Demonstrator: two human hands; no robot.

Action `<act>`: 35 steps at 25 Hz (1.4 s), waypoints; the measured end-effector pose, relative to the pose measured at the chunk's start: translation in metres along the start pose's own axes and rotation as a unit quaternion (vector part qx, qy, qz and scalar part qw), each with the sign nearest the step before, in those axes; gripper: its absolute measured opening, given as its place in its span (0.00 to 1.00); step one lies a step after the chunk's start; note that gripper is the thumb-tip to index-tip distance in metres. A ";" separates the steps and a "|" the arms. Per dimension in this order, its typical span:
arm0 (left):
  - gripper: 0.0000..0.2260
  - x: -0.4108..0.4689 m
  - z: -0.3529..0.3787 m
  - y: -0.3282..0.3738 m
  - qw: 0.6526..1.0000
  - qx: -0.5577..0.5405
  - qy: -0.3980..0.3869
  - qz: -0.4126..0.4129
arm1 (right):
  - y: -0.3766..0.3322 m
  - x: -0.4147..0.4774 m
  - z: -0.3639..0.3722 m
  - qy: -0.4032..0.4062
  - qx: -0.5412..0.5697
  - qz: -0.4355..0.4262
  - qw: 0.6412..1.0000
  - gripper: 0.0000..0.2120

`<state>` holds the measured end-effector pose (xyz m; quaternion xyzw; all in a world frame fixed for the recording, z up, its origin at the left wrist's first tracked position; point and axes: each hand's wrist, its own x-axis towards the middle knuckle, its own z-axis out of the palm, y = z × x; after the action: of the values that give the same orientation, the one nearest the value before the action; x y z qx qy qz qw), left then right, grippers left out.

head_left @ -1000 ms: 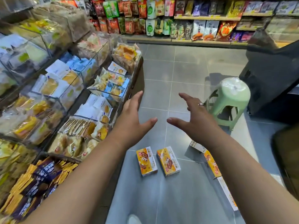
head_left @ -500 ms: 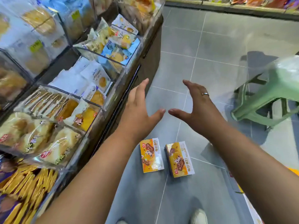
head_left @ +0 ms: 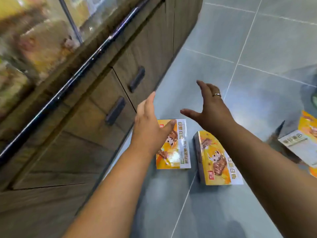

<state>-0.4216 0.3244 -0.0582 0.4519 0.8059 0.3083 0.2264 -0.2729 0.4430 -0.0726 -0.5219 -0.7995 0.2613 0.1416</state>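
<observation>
Two hands outstretched, fingers spread, holding nothing: left hand [head_left: 151, 124] over left box [head_left: 176, 148], right hand [head_left: 211, 109] above right box [head_left: 217, 158].

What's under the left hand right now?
A yellow snack box lying flat on the grey tiled floor. The left hand covers its upper left part; whether the hand touches it cannot be told.

Bright, motion-blurred, edges warped
</observation>
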 end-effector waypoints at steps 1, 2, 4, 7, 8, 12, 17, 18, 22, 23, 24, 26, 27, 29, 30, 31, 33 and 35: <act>0.41 -0.001 0.015 -0.018 1.000 0.003 0.003 -0.008 | 0.008 0.003 0.022 -0.008 -0.008 -0.002 1.000 0.46; 0.41 -0.002 0.032 -0.039 1.000 0.005 0.006 -0.019 | 0.018 0.005 0.047 -0.017 -0.021 -0.007 1.000 0.46; 0.42 -0.003 0.064 -0.077 0.999 0.015 0.004 -0.050 | 0.038 0.012 0.089 -0.040 -0.061 -0.019 0.997 0.47; 0.43 -0.009 0.105 -0.128 0.994 0.047 -0.018 -0.099 | 0.067 0.025 0.140 -0.076 -0.097 -0.020 0.992 0.48; 0.44 -0.013 0.117 -0.141 0.991 0.055 -0.026 -0.117 | 0.076 0.030 0.153 -0.085 -0.102 -0.014 0.991 0.48; 0.49 -0.024 0.154 -0.186 0.969 0.083 -0.127 -0.197 | 0.102 0.040 0.192 -0.156 -0.113 -0.011 0.981 0.52; 0.47 -0.031 0.174 -0.215 0.933 -0.062 -0.232 -0.267 | 0.111 0.053 0.209 -0.256 -0.121 0.006 0.959 0.61; 0.47 -0.032 0.178 -0.215 0.930 -0.096 -0.232 -0.267 | 0.111 0.056 0.209 -0.263 -0.117 0.010 0.958 0.62; 0.49 -0.025 0.191 -0.212 0.923 -0.173 -0.200 -0.280 | 0.111 0.064 0.213 -0.258 -0.135 0.023 0.956 0.66; 0.50 -0.023 0.192 -0.212 0.922 -0.184 -0.195 -0.280 | 0.109 0.066 0.213 -0.256 -0.142 0.036 0.955 0.66; 0.51 -0.022 0.193 -0.214 0.921 -0.191 -0.191 -0.280 | 0.108 0.067 0.211 -0.256 -0.147 0.051 0.954 0.67; 0.48 -0.018 0.190 -0.217 0.923 -0.194 -0.175 -0.282 | 0.104 0.067 0.204 -0.248 -0.149 0.068 0.955 0.63; 0.46 -0.013 0.188 -0.218 0.925 -0.191 -0.164 -0.285 | 0.100 0.069 0.200 -0.238 -0.143 0.069 0.958 0.60; 0.40 -0.003 0.177 -0.211 0.932 -0.180 -0.137 -0.284 | 0.090 0.073 0.187 -0.211 -0.122 0.057 0.968 0.56; 0.38 0.001 0.170 -0.204 0.937 -0.173 -0.120 -0.278 | 0.082 0.076 0.177 -0.192 -0.107 0.050 0.974 0.56; 0.37 0.005 0.160 -0.195 0.944 -0.166 -0.103 -0.266 | 0.072 0.079 0.164 -0.173 -0.094 0.043 0.980 0.56; 0.37 0.013 0.134 -0.171 0.953 -0.164 -0.083 -0.240 | 0.049 0.080 0.131 -0.138 -0.087 0.034 0.986 0.55; 0.37 0.016 0.107 -0.142 0.957 -0.167 -0.066 -0.226 | 0.022 0.080 0.092 -0.113 -0.094 0.026 0.989 0.56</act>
<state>-0.4441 0.3124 -0.2349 0.2328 0.8073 0.3486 0.4153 -0.3350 0.4976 -0.1645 -0.5208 -0.8175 0.2457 -0.0066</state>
